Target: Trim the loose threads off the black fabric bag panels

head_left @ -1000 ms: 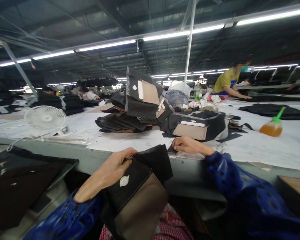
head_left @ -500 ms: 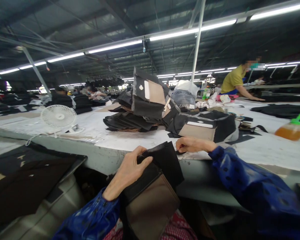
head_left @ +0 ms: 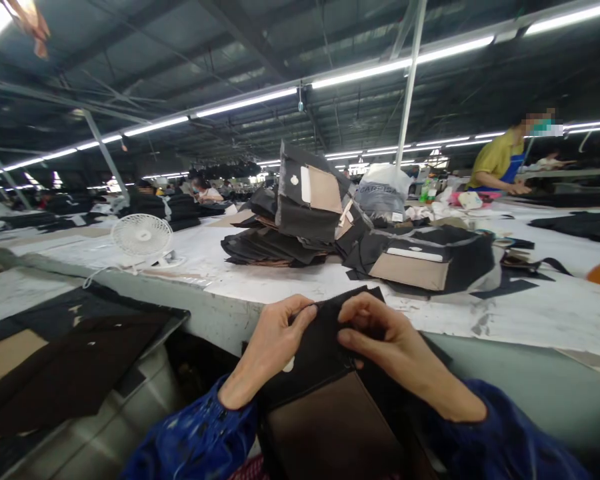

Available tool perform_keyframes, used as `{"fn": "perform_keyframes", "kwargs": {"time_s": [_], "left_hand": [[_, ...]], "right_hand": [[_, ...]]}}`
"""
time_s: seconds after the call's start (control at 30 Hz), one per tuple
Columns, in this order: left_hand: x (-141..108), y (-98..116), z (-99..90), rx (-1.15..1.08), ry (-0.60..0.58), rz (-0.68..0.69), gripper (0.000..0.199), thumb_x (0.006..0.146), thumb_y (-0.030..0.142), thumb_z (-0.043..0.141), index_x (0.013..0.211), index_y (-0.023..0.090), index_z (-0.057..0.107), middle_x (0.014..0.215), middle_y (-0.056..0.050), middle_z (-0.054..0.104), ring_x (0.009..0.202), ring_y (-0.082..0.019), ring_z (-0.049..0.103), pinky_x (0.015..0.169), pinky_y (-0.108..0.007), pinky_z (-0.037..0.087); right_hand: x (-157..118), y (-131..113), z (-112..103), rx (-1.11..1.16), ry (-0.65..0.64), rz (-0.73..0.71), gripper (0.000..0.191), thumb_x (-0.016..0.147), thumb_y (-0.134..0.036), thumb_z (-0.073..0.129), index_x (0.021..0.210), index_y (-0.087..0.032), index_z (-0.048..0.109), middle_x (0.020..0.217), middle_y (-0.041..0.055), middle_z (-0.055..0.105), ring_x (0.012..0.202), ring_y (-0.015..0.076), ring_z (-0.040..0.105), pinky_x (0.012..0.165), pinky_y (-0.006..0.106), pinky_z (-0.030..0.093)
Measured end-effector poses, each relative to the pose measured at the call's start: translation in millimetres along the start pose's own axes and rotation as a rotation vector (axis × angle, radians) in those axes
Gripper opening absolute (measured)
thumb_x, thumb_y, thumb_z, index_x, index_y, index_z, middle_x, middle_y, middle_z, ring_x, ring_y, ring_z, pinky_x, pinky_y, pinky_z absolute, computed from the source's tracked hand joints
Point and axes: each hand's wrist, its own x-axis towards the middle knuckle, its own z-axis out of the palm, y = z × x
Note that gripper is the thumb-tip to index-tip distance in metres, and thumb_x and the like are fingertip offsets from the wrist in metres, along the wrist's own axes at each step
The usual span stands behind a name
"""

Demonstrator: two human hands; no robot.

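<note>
A black fabric panel point(head_left: 313, 360) with a brown pocket piece point(head_left: 335, 427) stitched on its lower part lies over my lap at the table edge. My left hand point(head_left: 280, 340) pinches its upper edge between thumb and fingers. A small white patch point(head_left: 289, 365) shows beside that hand's wrist. My right hand point(head_left: 385, 340) is over the panel's upper right part, its fingers curled and close to the fabric. Whatever lies within those fingers is hidden against the black cloth.
On the white-topped table point(head_left: 300, 283) are a stack of black panels point(head_left: 280, 247), a black piece with a tan pocket point(head_left: 410, 270), a plastic bag point(head_left: 380, 190) and a white fan point(head_left: 141, 237). Dark cloth point(head_left: 80, 367) lies at the left. A co-worker point(head_left: 500, 160) stands at far right.
My right hand has moved from the table edge, where it held a small dark piece, left and down onto the panel. My left hand still grips the upper edge. The view has shifted left.
</note>
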Motion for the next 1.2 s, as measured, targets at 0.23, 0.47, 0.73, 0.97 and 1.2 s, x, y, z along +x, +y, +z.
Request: {"fn": "perform_keyframes", "kwargs": {"time_s": [0.23,0.47,0.73,0.97,1.2], "left_hand": [[1.5,-2.7,-5.8,0.019,0.018,-0.003,0.042,0.092,0.051,0.039,0.076,0.017,0.057,0.064,0.003,0.046,0.062,-0.013,0.042,0.054,-0.023,0.032],[-3.6,-1.2,-8.4,0.025,0.040,0.004,0.047,0.093,0.054,0.036,0.076,0.017,0.059,0.066,0.001,0.052,0.064,-0.015,0.046,0.059,-0.024,0.034],[-7.7,-0.7,-9.7,-0.023,0.103,-0.031,0.062,0.092,0.061,0.030,0.086,0.015,0.071,0.080,-0.004,0.068,0.078,-0.021,0.058,0.074,-0.029,0.041],[-7.9,-1.6,-9.0,-0.038,0.099,-0.034,0.065,0.091,0.064,0.029,0.086,0.016,0.072,0.076,-0.003,0.069,0.075,-0.021,0.060,0.073,-0.028,0.044],[-7.9,-1.4,-8.2,-0.080,0.050,-0.035,0.067,0.090,0.066,0.027,0.086,0.016,0.072,0.073,-0.003,0.066,0.071,-0.019,0.057,0.065,-0.027,0.041]], "right_hand": [[2.9,22.8,10.2,-0.264,0.199,-0.106,0.015,0.080,-0.033,0.065,0.075,-0.019,0.067,0.071,0.0007,0.060,0.069,0.0135,0.055,0.065,0.024,0.047],[-7.2,15.0,19.0,-0.259,0.183,-0.317,0.012,0.084,-0.023,0.064,0.090,-0.024,0.074,0.082,0.0027,0.066,0.074,0.0142,0.062,0.063,0.022,0.049],[-3.8,29.5,24.5,-0.317,0.286,-0.363,0.018,0.084,-0.019,0.064,0.097,-0.024,0.075,0.084,0.0035,0.067,0.075,0.0149,0.063,0.065,0.023,0.053],[-5.8,30.0,28.7,-0.286,0.310,-0.393,0.019,0.084,-0.021,0.064,0.099,-0.025,0.074,0.085,0.0037,0.067,0.077,0.0157,0.063,0.065,0.024,0.054],[-3.7,36.4,31.4,-0.336,0.317,-0.482,0.025,0.085,-0.014,0.062,0.104,-0.026,0.073,0.086,0.0027,0.067,0.076,0.0138,0.063,0.064,0.022,0.052]]}}
